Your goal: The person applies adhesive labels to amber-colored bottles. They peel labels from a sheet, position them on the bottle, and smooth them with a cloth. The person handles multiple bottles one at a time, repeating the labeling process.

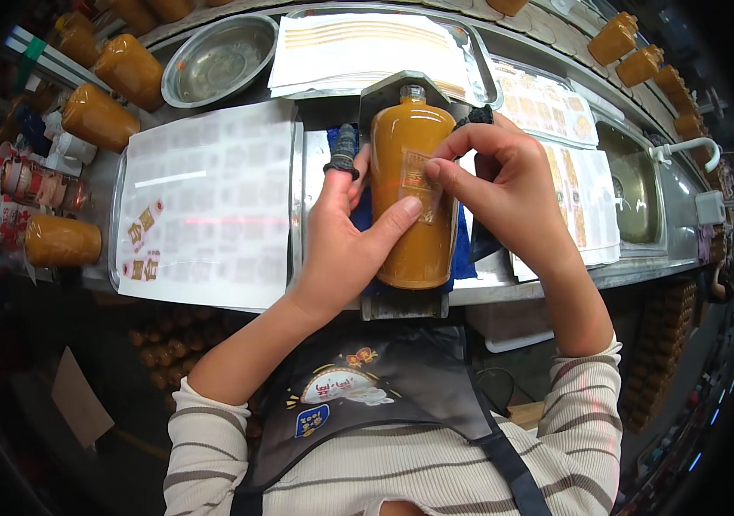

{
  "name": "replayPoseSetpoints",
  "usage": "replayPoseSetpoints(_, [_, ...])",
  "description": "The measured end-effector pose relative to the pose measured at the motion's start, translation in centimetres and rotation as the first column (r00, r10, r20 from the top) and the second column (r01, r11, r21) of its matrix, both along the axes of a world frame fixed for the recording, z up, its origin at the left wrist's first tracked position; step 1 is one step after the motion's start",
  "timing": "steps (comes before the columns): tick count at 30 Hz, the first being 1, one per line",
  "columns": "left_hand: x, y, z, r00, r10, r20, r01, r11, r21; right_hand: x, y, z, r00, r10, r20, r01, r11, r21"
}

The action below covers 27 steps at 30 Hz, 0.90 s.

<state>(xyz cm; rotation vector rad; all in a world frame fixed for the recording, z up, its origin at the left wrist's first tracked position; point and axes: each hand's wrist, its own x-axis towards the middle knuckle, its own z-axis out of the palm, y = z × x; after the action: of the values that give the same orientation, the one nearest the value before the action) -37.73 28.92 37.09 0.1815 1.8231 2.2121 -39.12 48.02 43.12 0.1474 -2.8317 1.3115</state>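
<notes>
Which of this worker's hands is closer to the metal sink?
Right. The right hand is left of the metal sink, at the brown bottle's right side; the left hand is farther away, at the bottle's left side.

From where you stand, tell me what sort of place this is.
Probably a bottle-decorating workshop: a gold decal lies against a brown bottle, a sheet with gold designs lies leftward, and more bottles show on both sides.
</notes>
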Motion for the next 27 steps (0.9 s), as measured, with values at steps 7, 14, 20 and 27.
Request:
replayPoseSetpoints(7, [0.6, 0.4, -0.2, 0.999, 0.03, -0.044, -0.035, 0.994, -0.108, -0.2, -0.7, -0.3, 0.997, -0.066, 0.026, 0.068, 0.994, -0.087])
replayPoseSetpoints(14, [0.6, 0.1, -0.1, 0.999, 0.027, 0.025, -0.027, 1.0, 0.001, 1.9, -0.8, -1.4, 0.956, -0.212, 0.202, 0.274, 0.889, -0.368])
replayPoseSetpoints(20, [0.6, 0.3, -0.6, 0.999, 0.03, 0.022, -0.03, 1.0, -0.006, 5.4, -1.3, -2.3, 0.917, -0.212, 0.338, 0.36, 0.803, -0.475])
replayPoseSetpoints(27, [0.6, 0.5, -0.5, 0.996, 0.038, 0.078, -0.036, 0.999, -0.025, 5.2, -1.3, -3.1, 0.92, -0.228, 0.319, 0.359, 0.819, -0.449])
